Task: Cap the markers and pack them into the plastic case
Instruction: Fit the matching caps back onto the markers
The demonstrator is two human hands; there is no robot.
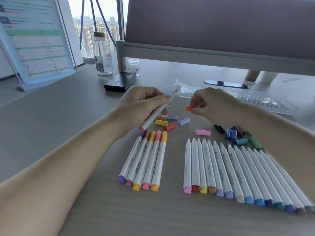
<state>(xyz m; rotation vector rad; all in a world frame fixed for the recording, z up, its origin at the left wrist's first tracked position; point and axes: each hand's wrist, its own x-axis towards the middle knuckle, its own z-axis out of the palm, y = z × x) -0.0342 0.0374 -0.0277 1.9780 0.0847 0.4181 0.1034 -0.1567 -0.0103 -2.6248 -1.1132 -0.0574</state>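
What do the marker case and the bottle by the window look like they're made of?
The case is likely moulded plastic: clear, glossy, with glints on its scalloped slots. The bottle is clear and shiny, glass or hard plastic, hard to tell; its tan, matte stopper looks like cork.

From where I stand, the left grip (141, 106) hides the middle of its marker (153, 118), and the right grip (211, 104) hides the rear of its orange cap (187, 108). The right forearm (265, 135) partly covers the dark caps (236, 133) and the tips of the farthest uncapped markers (221, 167). Print on the standing sheet (34, 40) is too blurred to read.
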